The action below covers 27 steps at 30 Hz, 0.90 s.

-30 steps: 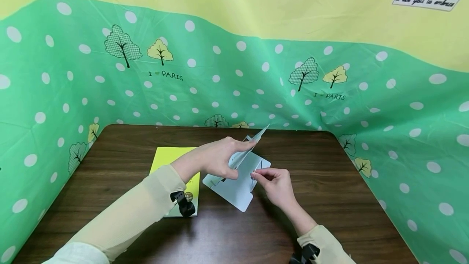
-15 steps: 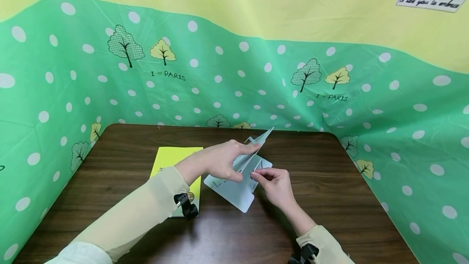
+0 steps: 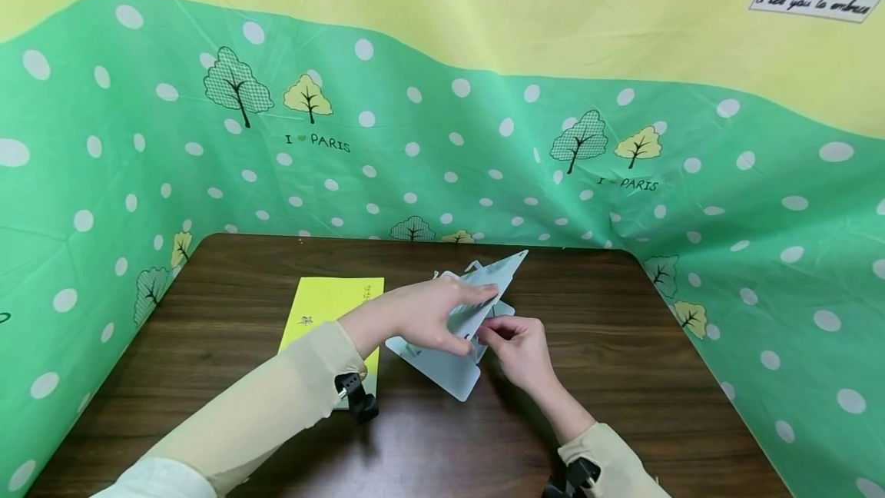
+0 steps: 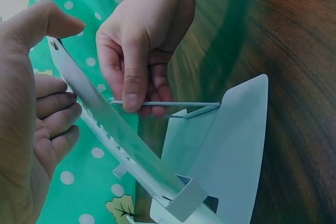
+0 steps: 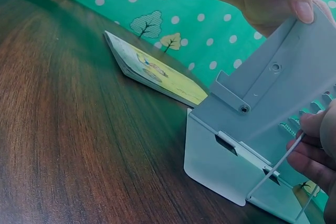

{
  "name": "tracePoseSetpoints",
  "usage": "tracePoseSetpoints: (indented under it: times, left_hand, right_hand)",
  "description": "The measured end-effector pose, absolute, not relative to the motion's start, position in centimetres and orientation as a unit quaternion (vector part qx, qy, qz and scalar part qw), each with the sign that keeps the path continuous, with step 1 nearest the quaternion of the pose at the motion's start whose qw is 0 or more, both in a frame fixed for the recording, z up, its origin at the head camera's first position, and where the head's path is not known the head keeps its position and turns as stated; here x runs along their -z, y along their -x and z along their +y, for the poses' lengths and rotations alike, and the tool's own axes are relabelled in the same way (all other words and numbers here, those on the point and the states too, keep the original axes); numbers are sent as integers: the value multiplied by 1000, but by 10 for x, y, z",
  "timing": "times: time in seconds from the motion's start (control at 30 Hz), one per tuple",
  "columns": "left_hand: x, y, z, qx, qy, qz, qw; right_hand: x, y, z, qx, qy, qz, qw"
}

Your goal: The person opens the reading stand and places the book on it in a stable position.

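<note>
A pale blue-grey metal book stand [image 3: 445,372] sits on the table, its base flat and its hinged panel [image 5: 273,87] raised at a slant. My left hand [image 3: 432,317] grips the panel's edge, thumb on one face and fingers on the other. A row of notches runs along the panel in the left wrist view. With thumb and fingertips, my right hand [image 3: 518,348] pinches the thin wire support [image 4: 181,104] that rises from the base. The wire's held end is close to the notched side. In the head view the panel hides part of the right fingertips.
A yellow book [image 3: 332,300] lies on the dark wooden table [image 3: 622,329] just left of the stand, partly under the left forearm. Green polka-dot cloth [image 3: 442,152] hangs behind the table and along both sides.
The raised panel has tipped to the right, down toward the right hand, and the left hand has shifted slightly right with it. The right hand stays nearly in place on the wire.
</note>
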State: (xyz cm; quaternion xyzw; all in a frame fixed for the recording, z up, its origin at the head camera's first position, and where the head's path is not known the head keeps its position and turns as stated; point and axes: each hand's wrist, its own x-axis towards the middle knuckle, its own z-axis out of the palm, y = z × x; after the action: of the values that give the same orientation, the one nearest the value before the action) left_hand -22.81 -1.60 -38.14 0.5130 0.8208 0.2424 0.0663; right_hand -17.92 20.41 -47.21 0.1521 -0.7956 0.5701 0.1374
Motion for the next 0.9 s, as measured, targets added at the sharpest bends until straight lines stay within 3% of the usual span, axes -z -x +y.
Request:
tracePoseSetpoints:
  times: [0.23,0.4,0.9]
  left_hand:
    - [386,226,-8,-239,-531,810,67]
    - [388,225,-6,-231,-530,813,68]
    - [390,224,-3,-223,-532,814,64]
  right_hand:
    - [474,180,206,-549,-167,-802,165]
    - [451,167,195,-534,-167,-809,180]
    - [440,161,191,-534,-156,-812,175]
